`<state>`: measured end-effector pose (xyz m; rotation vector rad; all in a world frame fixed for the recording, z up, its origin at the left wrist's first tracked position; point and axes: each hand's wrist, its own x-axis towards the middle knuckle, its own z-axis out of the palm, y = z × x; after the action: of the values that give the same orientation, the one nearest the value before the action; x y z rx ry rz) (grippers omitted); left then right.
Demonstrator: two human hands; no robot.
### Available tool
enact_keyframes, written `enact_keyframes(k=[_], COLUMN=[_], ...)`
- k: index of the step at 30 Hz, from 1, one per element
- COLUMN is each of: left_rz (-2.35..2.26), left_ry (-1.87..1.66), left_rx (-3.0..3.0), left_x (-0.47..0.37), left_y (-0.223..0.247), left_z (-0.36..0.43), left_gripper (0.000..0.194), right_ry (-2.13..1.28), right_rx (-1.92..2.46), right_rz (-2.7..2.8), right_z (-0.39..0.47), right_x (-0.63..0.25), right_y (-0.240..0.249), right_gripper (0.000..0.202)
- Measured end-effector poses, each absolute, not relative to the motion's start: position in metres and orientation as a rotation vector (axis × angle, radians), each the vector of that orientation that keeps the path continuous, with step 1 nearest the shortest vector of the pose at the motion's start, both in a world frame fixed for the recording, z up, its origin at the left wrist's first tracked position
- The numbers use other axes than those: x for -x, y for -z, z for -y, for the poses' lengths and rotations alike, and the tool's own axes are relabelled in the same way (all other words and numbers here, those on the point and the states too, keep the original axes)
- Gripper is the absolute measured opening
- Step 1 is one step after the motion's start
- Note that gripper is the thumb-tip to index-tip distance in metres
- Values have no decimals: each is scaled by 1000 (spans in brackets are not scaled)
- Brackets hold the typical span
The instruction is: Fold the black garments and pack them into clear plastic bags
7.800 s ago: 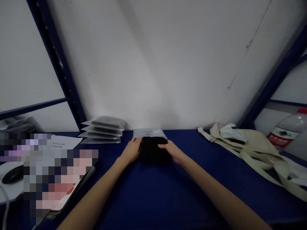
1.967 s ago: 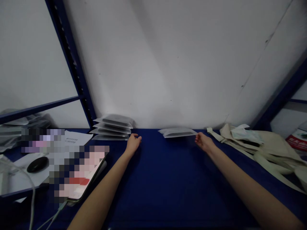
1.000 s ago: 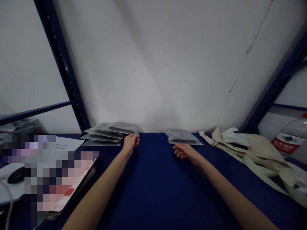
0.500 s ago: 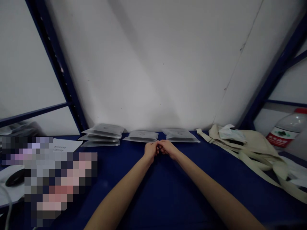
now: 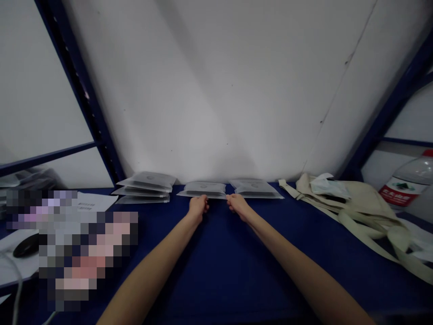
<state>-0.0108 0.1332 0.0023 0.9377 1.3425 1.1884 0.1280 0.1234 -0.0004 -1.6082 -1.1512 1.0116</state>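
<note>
A frosted plastic zip bag (image 5: 202, 188) lies flat in the middle, by the wall, with something dark showing faintly inside. My left hand (image 5: 198, 207) is closed at its front edge, fingertips pinching along that edge. At the bag's right front corner, my right hand (image 5: 238, 205) is closed in a pinch. A second frosted bag (image 5: 254, 187) rests just beyond my right hand. Off to the left, several similar bags sit in a stack (image 5: 147, 182). Whether a slider is between my left fingers is too small to make out.
On the right are a cream cloth bag (image 5: 361, 203) with long straps and a water bottle (image 5: 407, 180) with a red cap. Papers (image 5: 96, 201), a black computer mouse (image 5: 27, 245) and a blurred-out patch occupy the left. A white wall (image 5: 216, 99) rises behind the blue table (image 5: 230, 271).
My hands were together at the middle bag's right front corner. My left hand has moved left along the front edge; my right hand stays by the corner. The view has shifted slightly.
</note>
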Motion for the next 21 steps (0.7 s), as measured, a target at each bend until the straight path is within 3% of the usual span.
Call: enact_keyframes(k=[14, 18, 21], left_rz=[-1637, -1923, -1828], left_ry=[-1075, -926, -706], left_rx=[-1256, -1860, -2454], left_x=[86, 80, 66], left_y=[-3, -3, 0], left_z=[-148, -134, -123], left_gripper=[27, 24, 22], right_ry=[-990, -994, -1004], right_rx=[1589, 1588, 1579], right_rz=[1112, 1184, 1231], right_z=[-125, -125, -124], right_x=[-145, -144, -140], right_y=[-1, 2, 3], right_gripper=[32, 31, 26])
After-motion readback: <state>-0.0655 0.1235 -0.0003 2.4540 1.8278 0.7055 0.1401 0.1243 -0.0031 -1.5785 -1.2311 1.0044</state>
